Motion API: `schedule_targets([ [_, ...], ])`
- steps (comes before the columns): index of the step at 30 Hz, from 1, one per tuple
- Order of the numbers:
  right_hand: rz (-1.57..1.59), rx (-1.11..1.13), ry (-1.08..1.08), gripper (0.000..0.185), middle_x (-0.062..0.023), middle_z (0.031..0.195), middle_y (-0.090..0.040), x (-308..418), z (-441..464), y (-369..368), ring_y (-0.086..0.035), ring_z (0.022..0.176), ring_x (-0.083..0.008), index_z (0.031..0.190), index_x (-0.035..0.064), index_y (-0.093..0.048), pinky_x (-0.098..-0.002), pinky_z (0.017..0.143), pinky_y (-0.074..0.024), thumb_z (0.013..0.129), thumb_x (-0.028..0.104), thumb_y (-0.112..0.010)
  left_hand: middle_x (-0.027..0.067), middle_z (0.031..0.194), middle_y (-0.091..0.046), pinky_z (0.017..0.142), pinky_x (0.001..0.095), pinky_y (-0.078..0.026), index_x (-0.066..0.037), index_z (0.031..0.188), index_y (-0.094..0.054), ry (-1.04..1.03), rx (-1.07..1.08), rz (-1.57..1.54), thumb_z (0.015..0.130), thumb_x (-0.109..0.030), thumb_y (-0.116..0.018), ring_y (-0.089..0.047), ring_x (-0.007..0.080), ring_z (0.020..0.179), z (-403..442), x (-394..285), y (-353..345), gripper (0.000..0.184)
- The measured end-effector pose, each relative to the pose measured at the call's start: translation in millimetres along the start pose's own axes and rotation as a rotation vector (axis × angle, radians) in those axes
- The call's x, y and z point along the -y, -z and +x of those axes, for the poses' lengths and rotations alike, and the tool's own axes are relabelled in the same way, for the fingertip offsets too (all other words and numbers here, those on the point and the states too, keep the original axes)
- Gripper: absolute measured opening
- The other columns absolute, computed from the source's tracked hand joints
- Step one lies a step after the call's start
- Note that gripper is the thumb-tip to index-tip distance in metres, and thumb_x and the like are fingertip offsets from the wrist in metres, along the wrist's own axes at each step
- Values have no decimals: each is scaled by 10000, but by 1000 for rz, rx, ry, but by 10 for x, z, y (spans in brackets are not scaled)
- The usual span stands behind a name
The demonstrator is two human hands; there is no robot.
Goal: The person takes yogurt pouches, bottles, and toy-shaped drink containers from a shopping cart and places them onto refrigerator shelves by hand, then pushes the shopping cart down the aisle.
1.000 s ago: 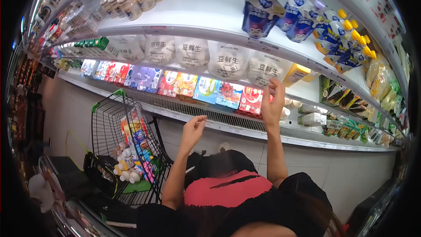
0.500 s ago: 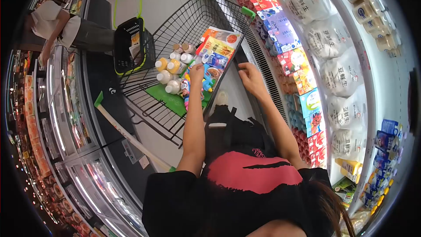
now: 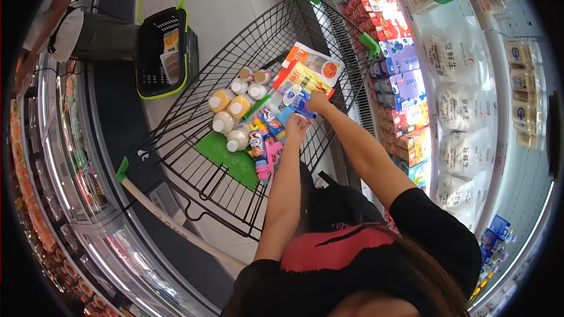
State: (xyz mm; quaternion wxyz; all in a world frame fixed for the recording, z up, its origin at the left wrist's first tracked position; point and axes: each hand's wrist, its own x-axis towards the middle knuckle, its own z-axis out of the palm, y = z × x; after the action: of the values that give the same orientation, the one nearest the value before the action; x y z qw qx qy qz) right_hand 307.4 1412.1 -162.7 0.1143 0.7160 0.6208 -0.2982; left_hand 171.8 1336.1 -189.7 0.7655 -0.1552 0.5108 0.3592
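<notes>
Inside the cart (image 3: 223,158): blue pack (image 3: 297,100) toward its right wall, bottles (image 3: 239,107) nearer its left.
Left hand (image 3: 297,127): over the cart, fingers bunched at the pack; grip cannot be told.
Right hand (image 3: 319,103): over the cart, curled at the pack; grip likewise unclear.

I record a black wire shopping cart (image 3: 369,45) before me, fitted with a green panel (image 3: 226,158). Inside I count eight capped bottles (image 3: 240,106), grouped together; near them, colourful flat packs (image 3: 301,77) and a pink article (image 3: 270,155), kind unclear.
</notes>
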Motion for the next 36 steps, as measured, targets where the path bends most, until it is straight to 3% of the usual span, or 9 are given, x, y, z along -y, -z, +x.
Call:
schedule_targets([
  [3,-39,39,6,432,-247,1115,-659,-113,215,-208,-642,1078,-384,1145,-36,-604,-465,923,-500,799,220,-573,51,1264,-516,1014,445,-383,-79,1073,-483,-10,27,48,994,-403,-459,-507,237,1079,-17,-4,-61,334],
  [7,114,200,-77,516,-270,1170,-630,-101,329,-269,-606,1096,-437,1205,-33,-573,-491,999,-443,771,244,-596,36,1239,-522,998,442,-402,-87,1069,-484,-10,206,64,992,-401,-444,-504,231,1060,180,-12,94,327],
  [9,-12,93,-156,491,-198,1242,-622,-117,390,-431,-561,1196,-422,1241,36,-602,-538,943,-478,791,234,-590,31,1230,-527,953,424,-423,-92,1152,-502,11,176,59,991,-399,-433,-511,227,1039,126,-48,79,353],
  [15,20,-8,-277,294,-157,1103,-692,176,2,79,-626,1085,-356,1071,142,-704,-486,862,-510,816,216,-579,58,1210,-522,905,433,-439,-67,1276,-492,73,35,-30,984,-493,-487,-512,242,1027,31,-106,109,516],
  [18,164,-196,-50,156,-224,899,-684,214,-146,162,-668,862,-410,943,86,-658,-496,742,-518,829,162,-586,85,1246,-490,978,495,-425,-45,1319,-467,69,104,-58,990,-437,-500,-495,268,1125,-46,-132,75,513],
  [23,508,-452,147,124,-243,849,-662,166,-804,724,-665,809,-410,922,30,-635,-451,738,-514,861,113,-566,114,1272,-460,1039,530,-410,8,1369,-442,-44,281,-57,963,-268,-551,-455,300,1215,-862,-424,-273,503],
  [26,854,-457,155,188,-220,841,-660,74,-1520,1248,-671,811,-341,1032,26,-645,-395,730,-507,908,152,-584,90,1258,-471,1056,520,-402,-4,1363,-472,-130,455,85,974,-213,-540,-482,275,1154,-1587,-610,-508,447],
  [32,1348,-420,150,184,33,857,-610,-249,-2965,1831,-514,794,-49,1022,2,-638,-239,732,-428,989,160,-550,127,1256,-503,1020,483,-436,54,1395,-439,-289,693,491,1002,-152,-492,-511,261,1150,-3102,-326,-1161,447],
  [36,1481,-599,161,196,50,881,-613,-566,-3754,1913,-515,827,-32,1022,5,-646,-214,756,-416,994,182,-565,119,1288,-537,1006,448,-457,55,1394,-457,-265,845,630,1000,-126,-498,-538,230,1157,-3648,101,-1412,435],
])
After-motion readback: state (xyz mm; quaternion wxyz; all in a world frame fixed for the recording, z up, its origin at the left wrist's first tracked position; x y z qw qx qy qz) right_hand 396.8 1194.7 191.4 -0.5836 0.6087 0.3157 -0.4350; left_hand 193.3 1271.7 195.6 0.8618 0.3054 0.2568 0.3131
